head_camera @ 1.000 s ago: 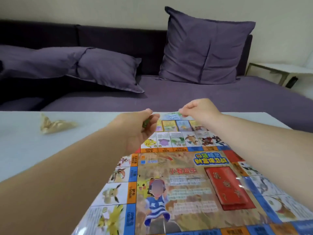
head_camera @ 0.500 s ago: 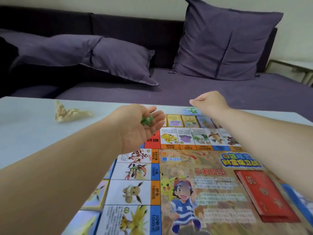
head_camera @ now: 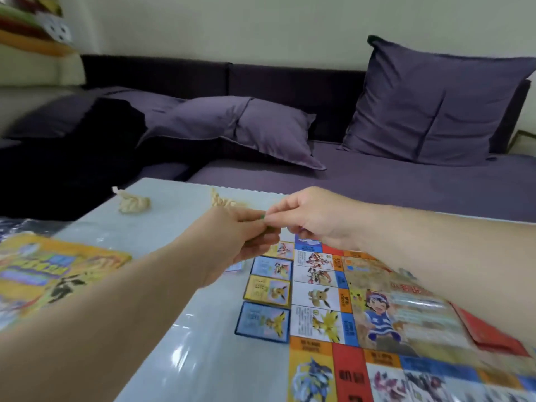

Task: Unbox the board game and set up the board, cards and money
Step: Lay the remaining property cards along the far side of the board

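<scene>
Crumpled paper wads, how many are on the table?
2. One crumpled paper wad lies near the table's far left corner; the other sits just behind the left hand, partly hidden by it.

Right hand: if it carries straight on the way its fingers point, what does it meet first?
The left hand: fingertips of the right hand meet it at a small green piece. Depth looks matched, though blur leaves this uncertain.

Head camera, tilted down (close), over board (head_camera: 391,329)
</scene>
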`<state>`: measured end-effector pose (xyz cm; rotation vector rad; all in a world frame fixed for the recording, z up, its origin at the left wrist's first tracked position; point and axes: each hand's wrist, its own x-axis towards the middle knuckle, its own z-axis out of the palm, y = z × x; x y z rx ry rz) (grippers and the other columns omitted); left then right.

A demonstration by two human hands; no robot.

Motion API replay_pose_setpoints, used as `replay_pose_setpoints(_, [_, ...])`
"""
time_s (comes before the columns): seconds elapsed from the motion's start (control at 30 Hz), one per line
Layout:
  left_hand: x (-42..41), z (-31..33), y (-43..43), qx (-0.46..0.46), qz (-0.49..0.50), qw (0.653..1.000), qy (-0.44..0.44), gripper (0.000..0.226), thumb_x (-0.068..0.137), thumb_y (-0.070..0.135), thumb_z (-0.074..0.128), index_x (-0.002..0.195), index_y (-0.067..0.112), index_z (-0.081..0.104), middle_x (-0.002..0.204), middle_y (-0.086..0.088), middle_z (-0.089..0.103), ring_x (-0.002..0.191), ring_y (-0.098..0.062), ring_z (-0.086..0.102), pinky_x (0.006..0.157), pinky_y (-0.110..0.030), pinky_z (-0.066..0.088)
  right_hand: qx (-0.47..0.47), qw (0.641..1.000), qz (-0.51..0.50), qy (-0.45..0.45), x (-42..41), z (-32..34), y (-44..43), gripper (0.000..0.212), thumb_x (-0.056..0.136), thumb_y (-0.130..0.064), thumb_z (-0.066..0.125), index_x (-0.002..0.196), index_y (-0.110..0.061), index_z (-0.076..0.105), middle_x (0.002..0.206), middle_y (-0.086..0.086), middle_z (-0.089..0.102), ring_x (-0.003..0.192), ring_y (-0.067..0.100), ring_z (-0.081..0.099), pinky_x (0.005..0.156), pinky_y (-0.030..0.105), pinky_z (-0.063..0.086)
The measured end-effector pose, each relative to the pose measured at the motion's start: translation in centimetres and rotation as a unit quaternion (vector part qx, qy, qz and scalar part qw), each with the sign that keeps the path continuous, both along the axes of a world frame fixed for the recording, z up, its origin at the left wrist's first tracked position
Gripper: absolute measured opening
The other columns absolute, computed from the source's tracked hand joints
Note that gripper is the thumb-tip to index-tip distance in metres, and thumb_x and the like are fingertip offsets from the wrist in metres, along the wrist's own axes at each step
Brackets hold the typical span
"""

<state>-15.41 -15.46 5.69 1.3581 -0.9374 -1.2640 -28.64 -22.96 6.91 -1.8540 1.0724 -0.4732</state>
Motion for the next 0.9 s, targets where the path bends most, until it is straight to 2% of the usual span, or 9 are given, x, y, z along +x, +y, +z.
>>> replay_pose_setpoints(0.07, [2.1, 0.5, 1.3, -0.001, 0.018, 1.0, -0.017, 0.013, 0.094, 0.006, 0.052, 0.098, 0.01, 0.064, 0.085, -0.007, 0.073, 0.065, -0.006, 0.069, 0.055, -0.014, 0.053, 0.054, 0.998, -0.011, -0.042, 1.9, 0.0, 0.5, 0.005, 0.087, -0.017, 0.066, 0.083, -0.016, 0.066, 0.067, -0.006, 0.053, 0.063, 0.009, 0.037, 0.055, 0.02, 0.031])
replay_pose_setpoints(0.13, [4.1, 0.7, 2.4, -0.007, 0.051, 0.998, -0.02, 0.015, 0.096, 0.004, 0.048, 0.093, 0.01, 0.062, 0.086, -0.009, 0.072, 0.064, -0.007, 0.07, 0.054, -0.014, 0.053, 0.055, 0.996, -0.042, -0.057, 3.2, -0.4, 0.6, 0.004, 0.088, -0.017, 0.065, 0.084, -0.016, 0.065, 0.07, -0.006, 0.057, 0.061, 0.009, 0.036, 0.053, 0.02, 0.03])
replay_pose_setpoints(0.3, [6.7, 1.1, 4.0, 0.001, 0.093, 0.995, 0.045, 0.021, 0.098, 0.004, 0.043, 0.09, 0.004, 0.062, 0.084, -0.01, 0.066, 0.068, -0.013, 0.066, 0.052, -0.017, 0.054, -0.076, 0.992, -0.045, 0.085, 5.7, -3.2, 0.7, 0.009, 0.085, -0.025, 0.069, 0.087, -0.016, 0.069, 0.081, -0.006, 0.068, 0.065, 0.005, 0.052, 0.055, 0.019, 0.038])
replay_pose_setpoints(0.43, [7.1, 1.2, 4.6, 0.045, 0.119, 0.981, 0.147, 0.02, 0.097, 0.001, 0.041, 0.096, -0.002, 0.061, 0.081, -0.012, 0.061, 0.066, -0.016, 0.062, 0.051, -0.023, 0.056, -0.124, 0.981, -0.045, 0.141, 6.7, -5.0, 0.1, 0.018, 0.087, -0.026, 0.066, 0.089, -0.008, 0.07, 0.091, 0.003, 0.069, 0.085, 0.019, 0.063, 0.078, 0.03, 0.049])
replay_pose_setpoints(0.5, [7.3, 1.1, 5.1, 0.061, 0.12, 0.975, 0.175, 0.026, 0.096, -0.004, 0.034, 0.098, -0.003, 0.06, 0.083, -0.013, 0.061, 0.069, -0.018, 0.062, 0.054, -0.026, 0.058, -0.148, 0.976, -0.063, 0.146, 6.5, -4.7, 0.1, 0.02, 0.089, -0.027, 0.061, 0.092, -0.009, 0.069, 0.097, 0.004, 0.069, 0.091, 0.02, 0.062, 0.08, 0.031, 0.048])
replay_pose_setpoints(0.6, [7.0, 1.5, 6.2, 0.07, 0.129, 0.972, 0.181, 0.035, 0.093, -0.009, 0.026, 0.099, -0.003, 0.059, 0.089, -0.015, 0.063, 0.073, -0.019, 0.064, 0.06, -0.03, 0.057, -0.167, 0.977, -0.06, 0.118, 5.7, -2.5, 1.6, 0.02, 0.091, -0.029, 0.06, 0.094, -0.011, 0.068, 0.096, -0.002, 0.066, 0.086, 0.012, 0.058, 0.068, 0.022, 0.044])
replay_pose_setpoints(0.7, [5.7, 1.9, 7.4, 0.072, 0.136, 0.971, 0.185, 0.036, 0.092, -0.01, 0.023, 0.103, -0.005, 0.058, 0.093, -0.017, 0.065, 0.079, -0.023, 0.066, 0.064, -0.032, 0.054, -0.203, 0.975, -0.011, 0.087, 4.2, 0.2, 5.4, 0.013, 0.092, -0.028, 0.06, 0.09, -0.018, 0.068, 0.086, -0.01, 0.063, 0.066, -0.006, 0.054, 0.053, 0.005, 0.038])
replay_pose_setpoints(0.8, [3.3, 2.3, 9.1, 0.072, 0.094, 0.974, 0.192, 0.038, 0.092, -0.011, 0.023, 0.111, -0.004, 0.055, 0.098, -0.019, 0.067, 0.083, -0.025, 0.068, 0.069, -0.034, 0.055, -0.26, 0.963, 0.033, 0.064, 2.0, 2.3, 9.9, 0.009, 0.09, -0.027, 0.062, 0.094, -0.023, 0.069, 0.086, -0.014, 0.062, 0.057, -0.018, 0.048, 0.055, 0.003, 0.035])
replay_pose_setpoints(0.9, [0.1, 3.1, 10.8, 0.078, 0.026, 0.979, 0.185, 0.04, 0.093, -0.008, 0.025, 0.116, -0.004, 0.057, 0.101, -0.017, 0.069, 0.073, -0.021, 0.068, 0.073, -0.034, 0.057, -0.266, 0.957, 0.059, 0.097, -0.6, 3.7, 13.6, 0.022, 0.085, -0.029, 0.068, 0.107, -0.027, 0.07, 0.087, -0.013, 0.054, 0.062, -0.016, 0.046, 0.058, 0.007, 0.035])
